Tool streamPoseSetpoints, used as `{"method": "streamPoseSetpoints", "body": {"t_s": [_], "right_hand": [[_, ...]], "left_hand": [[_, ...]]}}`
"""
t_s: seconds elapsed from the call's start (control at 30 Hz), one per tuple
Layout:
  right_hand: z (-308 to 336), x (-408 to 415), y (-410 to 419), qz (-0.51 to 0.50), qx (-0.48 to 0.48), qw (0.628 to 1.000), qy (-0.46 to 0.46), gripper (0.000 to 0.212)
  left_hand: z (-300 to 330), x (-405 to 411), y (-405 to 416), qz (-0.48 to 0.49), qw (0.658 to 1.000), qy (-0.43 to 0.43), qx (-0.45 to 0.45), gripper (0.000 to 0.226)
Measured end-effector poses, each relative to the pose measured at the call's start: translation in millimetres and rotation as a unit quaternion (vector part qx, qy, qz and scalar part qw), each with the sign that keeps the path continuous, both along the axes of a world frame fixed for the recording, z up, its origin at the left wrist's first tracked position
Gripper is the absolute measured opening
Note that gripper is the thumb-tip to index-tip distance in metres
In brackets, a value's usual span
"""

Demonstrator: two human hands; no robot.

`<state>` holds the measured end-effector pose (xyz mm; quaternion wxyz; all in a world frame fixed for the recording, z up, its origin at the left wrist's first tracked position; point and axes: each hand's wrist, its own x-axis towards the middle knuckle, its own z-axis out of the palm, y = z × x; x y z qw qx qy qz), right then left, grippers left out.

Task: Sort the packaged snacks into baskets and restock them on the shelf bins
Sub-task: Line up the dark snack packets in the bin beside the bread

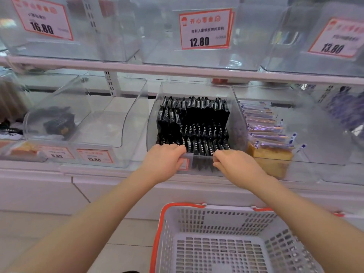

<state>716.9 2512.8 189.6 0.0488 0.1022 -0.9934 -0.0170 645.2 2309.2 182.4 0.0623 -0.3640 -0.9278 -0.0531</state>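
Note:
A clear plastic shelf bin [155, 115] in the middle of the lower shelf holds several rows of black snack packets [199, 123] standing on edge. My left hand [163, 160] grips the bin's front rim on the left, fingers curled over the edge. On the right of that same rim my right hand [236, 164] holds on, fingertips curled at the front packets. Below, near the floor, stands a grey slotted basket [275, 225] with an orange rim, and nothing is visible inside it.
To the right, a bin [325, 138] holds purple-wrapped cake packets [266, 127]. Left of the black packets stands a clear bin [98, 123] with one dark packet [59, 121]. The upper shelf carries clear bins with price cards, one marked 12.80 [204, 29].

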Motion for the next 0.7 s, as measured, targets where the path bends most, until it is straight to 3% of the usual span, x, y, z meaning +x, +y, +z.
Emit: {"method": "streamPoseSetpoints", "body": {"t_s": [0.07, 0.13, 0.17, 0.27, 0.37, 0.57, 0.7], "right_hand": [[2.6, 6.7, 10.1, 0.014, -0.029, 0.992, 0.126, 0.022], [3.4, 16.2, 26.9, -0.061, -0.109, 0.955, 0.269, 0.030], [4.0, 21.3, 35.1, -0.100, -0.140, 0.943, 0.284, 0.031], [-3.1, 30.2, 53.8, -0.161, -0.157, 0.962, 0.155, 0.021], [-9.4, 30.7, 59.3, -0.116, -0.055, 0.990, 0.057, 0.021], [-7.1, 33.2, 66.8, -0.071, -0.138, 0.986, 0.056, 0.020], [-16.7, 30.3, 70.6, -0.057, -0.143, 0.985, 0.084, 0.017]], "left_hand": [[1.7, 3.3, 8.4, -0.021, 1.000, -0.009, 0.016, 0.022], [3.1, 7.6, 23.2, -0.049, 0.998, -0.007, 0.028, 0.030], [3.4, 9.5, 32.7, -0.059, 0.998, -0.008, 0.031, 0.030], [2.5, 15.8, 62.6, -0.071, 0.997, -0.019, 0.031, 0.030], [-0.3, 20.1, 82.8, -0.075, 0.997, 0.000, 0.021, 0.029], [-7.6, 22.0, 85.4, -0.087, 0.995, 0.017, 0.051, 0.027], [-13.3, 16.2, 89.5, -0.091, 0.993, 0.044, 0.065, 0.022]]}}
